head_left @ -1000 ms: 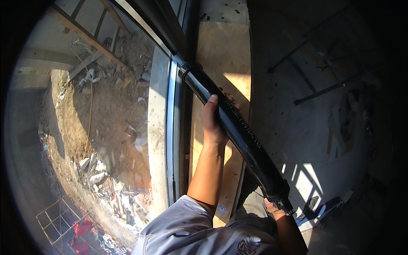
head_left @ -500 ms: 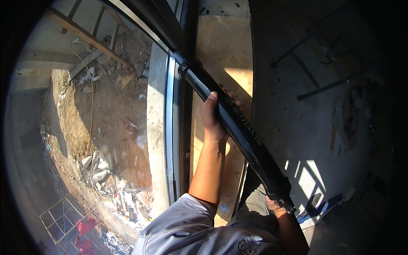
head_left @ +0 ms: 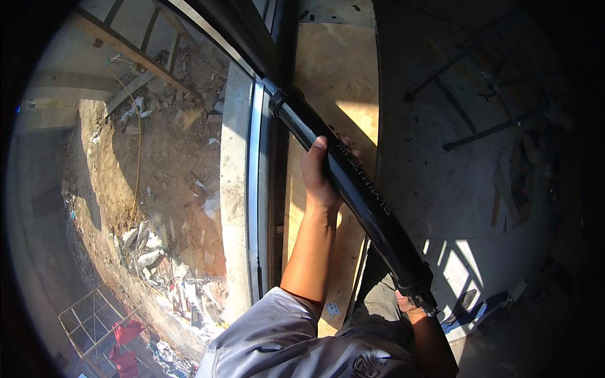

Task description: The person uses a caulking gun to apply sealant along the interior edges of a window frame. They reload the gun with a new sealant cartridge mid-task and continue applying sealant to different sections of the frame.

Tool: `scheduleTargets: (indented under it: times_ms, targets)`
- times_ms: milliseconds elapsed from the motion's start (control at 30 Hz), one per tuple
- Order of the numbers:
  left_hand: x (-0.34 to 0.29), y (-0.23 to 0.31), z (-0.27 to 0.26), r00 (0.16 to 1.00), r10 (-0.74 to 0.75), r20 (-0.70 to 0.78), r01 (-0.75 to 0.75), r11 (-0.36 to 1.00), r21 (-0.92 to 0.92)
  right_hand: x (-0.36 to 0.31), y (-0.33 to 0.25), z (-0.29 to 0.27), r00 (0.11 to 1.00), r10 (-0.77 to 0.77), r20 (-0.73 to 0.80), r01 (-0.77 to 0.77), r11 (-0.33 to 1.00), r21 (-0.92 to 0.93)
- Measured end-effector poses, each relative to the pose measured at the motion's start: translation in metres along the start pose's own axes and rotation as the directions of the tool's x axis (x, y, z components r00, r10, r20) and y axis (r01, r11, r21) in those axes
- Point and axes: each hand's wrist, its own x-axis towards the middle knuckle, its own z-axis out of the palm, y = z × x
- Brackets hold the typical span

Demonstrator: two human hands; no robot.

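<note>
Over a wooden board (head_left: 337, 66), a long black tube (head_left: 372, 220) slants from near the window frame (head_left: 254, 189) down to the right. The left hand (head_left: 318, 179) is nearer its middle, fingers (head_left: 321, 143) curled around it. The right hand (head_left: 406, 303) is by the low end; I cannot tell its grip. The tube looks shiny, with pale marks (head_left: 365, 180).

Hard sunlight enters from the left, the window side, whitening the rubble (head_left: 151, 258) outside and warming the left forearm (head_left: 309, 252). Pale blue glare runs down the window rail (head_left: 253, 189), and a thin sheen follows the black cylinder (head_left: 365, 208). A crisp diagonal shadow edge crosses the plywood board (head_left: 334, 60). The right side sinks into gloom, its ladder-like frame (head_left: 456, 105) barely legible, though barred bright patches burn on the floor (head_left: 409, 220). Straight edges bow toward a black rim; the middle looks fairly sharp.
</note>
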Motion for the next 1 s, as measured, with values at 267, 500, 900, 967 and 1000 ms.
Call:
scheduleTargets:
  times_ms: [267,500,900,967,1000]
  targets:
    - [0.004,-0.005,-0.007,1.000,-0.005,0.009,0.005,1.000,0.013,-0.020,0.014,0.006,0.991,0.131,-0.009,-0.127,0.970,0.209]
    - [0.007,-0.005,-0.003,0.998,0.003,-0.056,0.001,0.997,0.081,-0.003,0.004,-0.022,0.910,0.272,0.314,-0.397,0.788,0.471]
    - [0.027,0.028,0.050,0.999,-0.042,-0.020,0.042,0.999,-0.016,0.166,-0.103,-0.128,0.787,0.229,0.573,-0.617,0.289,0.732]
    - [0.030,0.035,0.058,0.995,-0.064,-0.074,0.067,0.997,0.037,0.192,-0.113,-0.148,0.736,0.256,0.626,-0.672,0.381,0.634]
    - [0.032,0.037,0.062,0.995,-0.055,-0.084,0.059,0.997,0.048,0.204,-0.119,-0.155,0.746,0.253,0.616,-0.655,0.446,0.610]
